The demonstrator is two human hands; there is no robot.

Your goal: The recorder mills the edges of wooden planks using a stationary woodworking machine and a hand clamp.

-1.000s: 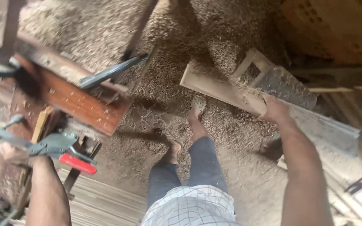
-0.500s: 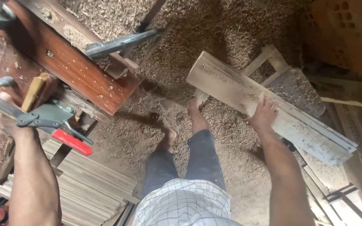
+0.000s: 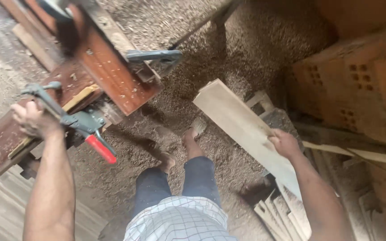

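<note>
Gripping a long pale wooden plank (image 3: 246,129) from above, the right hand (image 3: 283,143) is closing its fingers over the plank's far edge, about in the middle of its length. The plank is lying slanted, with its upper end near the centre of the view and its lower end going down toward a bundle of thin wood strips (image 3: 282,214) at the bottom right. Under the plank, a floor covered in sawdust (image 3: 228,53) is showing, and a small wooden frame (image 3: 260,99) is peeking out just behind it. The left hand (image 3: 32,119) is resting on the end of a reddish-brown wooden beam (image 3: 108,76) and is closing around the grey bar of a clamp (image 3: 70,117); how firmly the fingers are holding is not possible to tell, because they are partly hidden. The clamp is having a red handle (image 3: 100,148), which is pointing down and to the right, away from the hand. A dark metal piece (image 3: 153,56) is sticking out from the upper part of the beam. Between the two arms, the person's legs in dark trousers (image 3: 175,183) are standing on the sawdust, with bare feet (image 3: 188,134). At the right, a stack of orange hollow bricks (image 3: 358,85) is standing near the plank, not touching it.
</note>
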